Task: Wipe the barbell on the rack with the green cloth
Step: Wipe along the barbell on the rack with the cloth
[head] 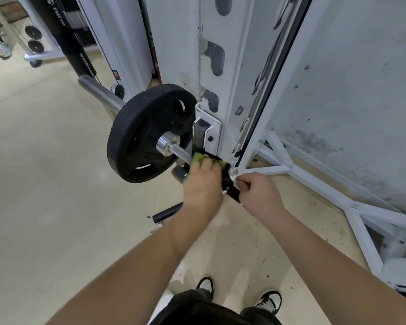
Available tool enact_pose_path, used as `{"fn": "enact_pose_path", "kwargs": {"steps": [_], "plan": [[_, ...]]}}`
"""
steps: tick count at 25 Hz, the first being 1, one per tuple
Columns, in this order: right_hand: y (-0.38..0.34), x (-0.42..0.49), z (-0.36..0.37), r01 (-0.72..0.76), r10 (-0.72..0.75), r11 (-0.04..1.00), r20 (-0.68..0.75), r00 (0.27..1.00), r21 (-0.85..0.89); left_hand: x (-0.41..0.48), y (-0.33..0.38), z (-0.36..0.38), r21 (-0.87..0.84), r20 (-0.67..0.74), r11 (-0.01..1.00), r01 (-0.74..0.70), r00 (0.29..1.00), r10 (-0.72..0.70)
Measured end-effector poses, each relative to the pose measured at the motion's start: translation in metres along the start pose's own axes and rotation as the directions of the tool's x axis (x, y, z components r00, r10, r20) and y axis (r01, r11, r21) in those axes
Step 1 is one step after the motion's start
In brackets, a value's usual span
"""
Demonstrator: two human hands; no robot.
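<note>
The barbell (177,151) rests low on the white rack (223,95), its knurled steel shaft running from a black weight plate (148,134) toward me. My left hand (202,184) presses the green cloth (198,158) around the shaft just beside the plate collar; only small bits of cloth show past my fingers. My right hand (258,193) is closed on the dark part of the bar (231,192) nearer to me, next to the rack's base. The shaft between my hands is mostly hidden.
The barbell's far sleeve (99,92) sticks out to the left past the plate. A short black handle (167,213) lies on the beige floor below my left wrist. The rack's white base frame (352,207) spreads along the grey wall at right. My shoes (267,299) are below.
</note>
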State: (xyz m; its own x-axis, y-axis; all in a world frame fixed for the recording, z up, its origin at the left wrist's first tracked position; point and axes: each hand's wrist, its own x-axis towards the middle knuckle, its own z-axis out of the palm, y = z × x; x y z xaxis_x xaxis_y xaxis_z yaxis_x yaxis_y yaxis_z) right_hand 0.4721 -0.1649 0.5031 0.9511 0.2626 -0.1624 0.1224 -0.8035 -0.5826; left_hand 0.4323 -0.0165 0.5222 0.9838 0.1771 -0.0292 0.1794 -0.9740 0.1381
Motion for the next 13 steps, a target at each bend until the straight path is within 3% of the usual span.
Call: {"fn": "enact_pose_path", "kwargs": {"steps": [3, 4, 8, 9, 12, 13], "plan": [[0.016, -0.008, -0.017, -0.092, 0.099, 0.989, -0.058, 0.993, 0.115, -0.029, 0.026, 0.011, -0.121, 0.039, 0.939, -0.322, 0.944, 0.328], [0.020, -0.010, -0.021, -0.112, 0.122, 0.984, -0.064, 0.990, 0.142, -0.022, 0.018, 0.006, -0.116, 0.051, 0.933, -0.340, 0.936, 0.348], [0.030, -0.023, -0.029, -0.129, 0.147, 0.968, -0.072, 0.986, 0.216, 0.019, 0.003, -0.012, -0.003, 0.030, 1.000, -0.001, 1.000, 0.001], [0.028, -0.025, -0.028, -0.123, 0.142, 0.967, -0.071, 0.987, 0.221, 0.012, 0.015, -0.010, -0.001, 0.033, 1.000, -0.023, 0.999, 0.023], [0.025, -0.028, -0.033, -0.116, 0.143, 0.964, -0.102, 0.984, 0.240, -0.031, 0.047, -0.002, -0.066, 0.125, 0.947, -0.314, 0.939, 0.320], [0.026, -0.029, -0.036, -0.111, 0.144, 0.962, -0.118, 0.983, 0.249, -0.029, 0.044, -0.006, -0.125, 0.136, 0.935, -0.331, 0.928, 0.347]]}}
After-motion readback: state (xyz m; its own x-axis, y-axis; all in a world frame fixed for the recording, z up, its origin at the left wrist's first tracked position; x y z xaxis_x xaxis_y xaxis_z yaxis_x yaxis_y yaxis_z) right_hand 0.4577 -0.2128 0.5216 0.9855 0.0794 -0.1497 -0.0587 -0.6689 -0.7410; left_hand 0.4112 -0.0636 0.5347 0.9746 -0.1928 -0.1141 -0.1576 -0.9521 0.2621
